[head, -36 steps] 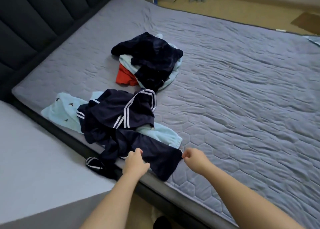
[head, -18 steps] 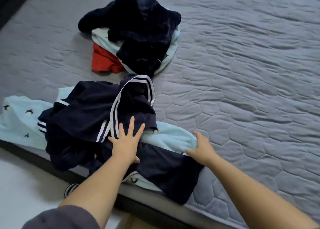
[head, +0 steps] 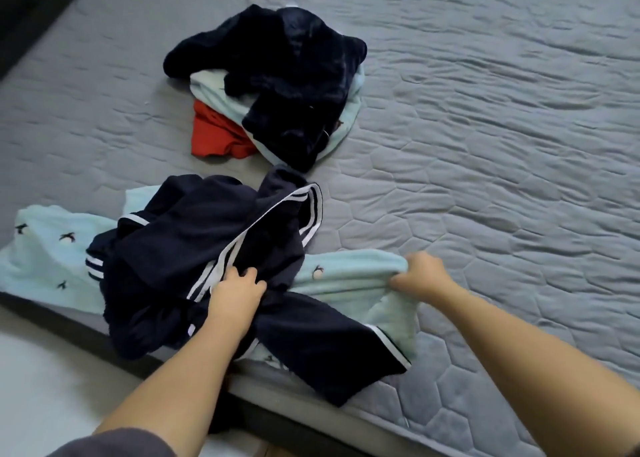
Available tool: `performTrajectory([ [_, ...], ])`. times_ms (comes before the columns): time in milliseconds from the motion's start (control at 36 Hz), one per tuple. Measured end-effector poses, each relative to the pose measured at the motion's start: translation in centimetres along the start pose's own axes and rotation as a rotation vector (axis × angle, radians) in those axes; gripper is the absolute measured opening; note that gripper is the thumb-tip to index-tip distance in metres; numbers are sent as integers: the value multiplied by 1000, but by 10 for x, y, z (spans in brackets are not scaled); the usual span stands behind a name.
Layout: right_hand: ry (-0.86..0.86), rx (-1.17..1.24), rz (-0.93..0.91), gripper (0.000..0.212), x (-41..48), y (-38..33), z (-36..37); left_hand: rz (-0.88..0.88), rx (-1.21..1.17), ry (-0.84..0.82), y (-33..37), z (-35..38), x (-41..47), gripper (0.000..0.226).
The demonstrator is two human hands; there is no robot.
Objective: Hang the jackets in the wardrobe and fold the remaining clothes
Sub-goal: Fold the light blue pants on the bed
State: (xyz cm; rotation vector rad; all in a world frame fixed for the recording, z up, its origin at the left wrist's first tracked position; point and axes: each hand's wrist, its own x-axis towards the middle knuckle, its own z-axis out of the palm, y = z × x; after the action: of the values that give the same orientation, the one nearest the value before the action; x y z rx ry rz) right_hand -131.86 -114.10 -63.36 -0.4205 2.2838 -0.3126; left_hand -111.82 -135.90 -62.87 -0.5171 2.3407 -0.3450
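Note:
A navy jacket with white stripes (head: 194, 245) lies crumpled near the bed's front edge, on top of a light blue garment with small bird prints (head: 349, 276). My left hand (head: 237, 292) grips the navy jacket by its striped edge. My right hand (head: 420, 276) pinches a fold of the light blue garment at its right end. Farther back sits a second pile: a dark navy fleece (head: 294, 79) over another pale blue piece (head: 211, 91) and a red garment (head: 216, 134).
Everything lies on a grey quilted mattress (head: 485, 145). Its dark bed frame edge (head: 277, 422) runs along the front, with a pale surface (head: 45, 387) at the lower left. A dark headboard (head: 31, 3) shows at the top left.
My left hand went from lying open on the navy jacket to gripping its striped edge. My right hand closed on the light blue garment and bunched it up.

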Motion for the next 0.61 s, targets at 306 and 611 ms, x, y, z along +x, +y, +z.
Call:
performTrajectory([
  [306,369,330,-98,7,-36,-52,-142,-232,167,-170,-68,-42,-58,43],
  [611,388,779,42,24,-115,-57,-208,-308,26,92,-74,-148,-94,37],
])
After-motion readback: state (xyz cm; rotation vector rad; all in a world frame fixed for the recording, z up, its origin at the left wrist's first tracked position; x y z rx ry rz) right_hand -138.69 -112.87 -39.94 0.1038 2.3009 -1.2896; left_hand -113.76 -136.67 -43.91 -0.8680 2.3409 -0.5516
